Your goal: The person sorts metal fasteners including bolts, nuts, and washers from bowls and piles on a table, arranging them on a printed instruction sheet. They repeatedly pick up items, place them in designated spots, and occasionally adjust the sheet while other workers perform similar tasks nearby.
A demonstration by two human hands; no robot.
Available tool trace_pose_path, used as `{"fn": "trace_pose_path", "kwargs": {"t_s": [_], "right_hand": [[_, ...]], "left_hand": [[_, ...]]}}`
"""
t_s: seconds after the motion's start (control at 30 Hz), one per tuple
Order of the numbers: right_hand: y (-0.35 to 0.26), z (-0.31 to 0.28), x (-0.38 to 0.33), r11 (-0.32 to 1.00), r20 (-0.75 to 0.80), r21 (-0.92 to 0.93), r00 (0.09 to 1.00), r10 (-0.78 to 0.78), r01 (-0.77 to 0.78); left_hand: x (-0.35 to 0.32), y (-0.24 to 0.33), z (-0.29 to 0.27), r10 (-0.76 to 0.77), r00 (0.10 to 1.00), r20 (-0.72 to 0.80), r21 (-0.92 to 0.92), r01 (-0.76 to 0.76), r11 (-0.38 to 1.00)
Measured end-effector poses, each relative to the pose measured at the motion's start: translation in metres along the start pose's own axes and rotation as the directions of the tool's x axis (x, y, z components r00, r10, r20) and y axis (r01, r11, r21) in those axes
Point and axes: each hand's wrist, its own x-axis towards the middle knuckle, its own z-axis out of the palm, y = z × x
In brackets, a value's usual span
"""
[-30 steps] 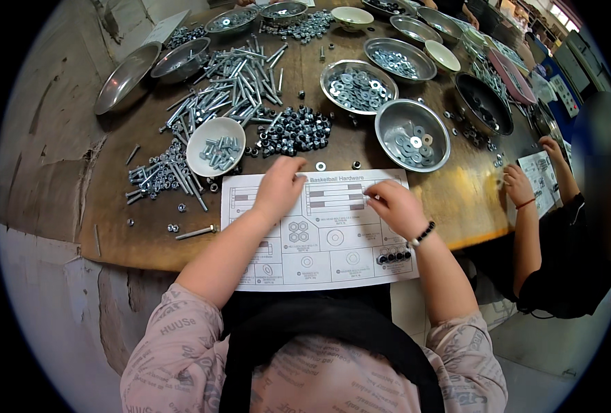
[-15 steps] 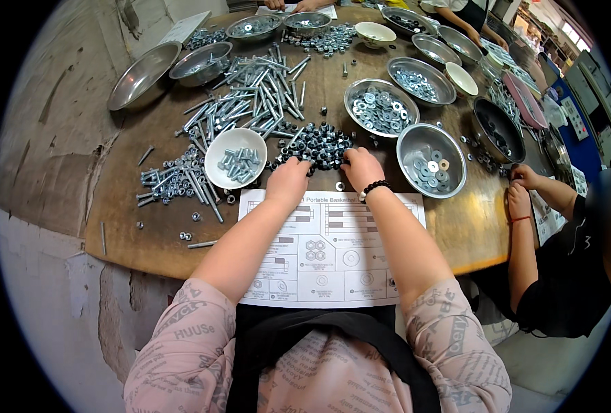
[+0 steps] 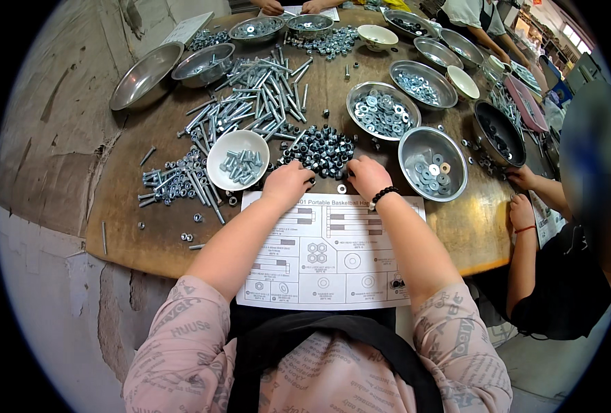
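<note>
Nuts (image 3: pixel 319 149), dark hexagonal heap mid-table, left hand (image 3: pixel 286 184) and right hand (image 3: pixel 367 176) curled at its near edge, grips unclear, printed sheet (image 3: pixel 333 258) beneath wrists

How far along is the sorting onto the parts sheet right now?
Done: a few dark pieces lie on one lower-right box of the parts sheet. In hand: left hand and right hand reach into the pile of dark nuts; what they grip is hidden. Left: the sheet's other boxes look bare.

Fingertips of the left hand (image 3: pixel 286 184) and right hand (image 3: pixel 367 175) are buried at the edge of the nut pile (image 3: pixel 319 148), centre frame; any grip is perhaps hidden.
</note>
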Motion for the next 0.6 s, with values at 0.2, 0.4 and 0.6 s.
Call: {"fn": "trace_pose_path", "kwargs": {"t_s": [0.2, 0.4, 0.6], "right_hand": [[-0.005, -0.011, -0.010, 0.993, -0.061, 0.116, 0.998, 0.026, -0.019], [0.007, -0.067, -0.099, 0.930, -0.099, 0.361, 0.995, -0.029, 0.063], [0.035, -0.075, -0.197, 0.934, 0.096, 0.282, 0.975, 0.198, -0.218]], "left_hand": [[0.007, -0.008, 0.003, 0.079, 0.994, 0.070, 0.034, -0.082, 0.996], [-0.003, 0.021, -0.006, 0.087, 0.992, -0.090, -0.099, -0.096, 0.990], [-0.036, 0.113, 0.015, 0.271, 0.958, 0.093, -0.379, -0.218, 0.900]]}}
